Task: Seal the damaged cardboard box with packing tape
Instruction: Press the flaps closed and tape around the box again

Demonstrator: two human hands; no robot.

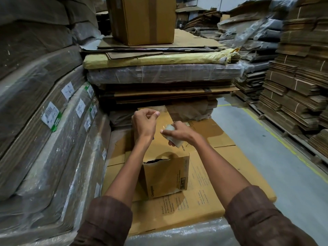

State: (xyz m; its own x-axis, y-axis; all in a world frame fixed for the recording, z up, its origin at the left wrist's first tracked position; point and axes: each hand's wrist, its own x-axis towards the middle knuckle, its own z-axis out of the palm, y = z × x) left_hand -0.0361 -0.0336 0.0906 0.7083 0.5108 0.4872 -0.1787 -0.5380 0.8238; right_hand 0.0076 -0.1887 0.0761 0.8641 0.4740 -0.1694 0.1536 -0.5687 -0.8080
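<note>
**Two hands stretch tape above a torn box**

Nearest, two forearms in brown sleeves [106, 222] reach forward over a stack of flat cardboard [204, 201] wrapped in plastic. A small box [166, 176] stands near the middle of that stack, its top edge torn open with a dark gap showing. Just beyond and above the box, the right hand [179, 133] grips a tape roll [173, 137], fingers curled round it. The left hand [144, 121] is up and to the left, thumb and fingertips pinching the end of a clear tape strip [164, 118] stretched between the hands. Left, wrapped bundles [44, 130] carry white labels. Farther back, a larger box [143, 20] sits atop piled sheets. Right, across the grey floor [266, 148], stand cardboard stacks [298, 86].
</note>
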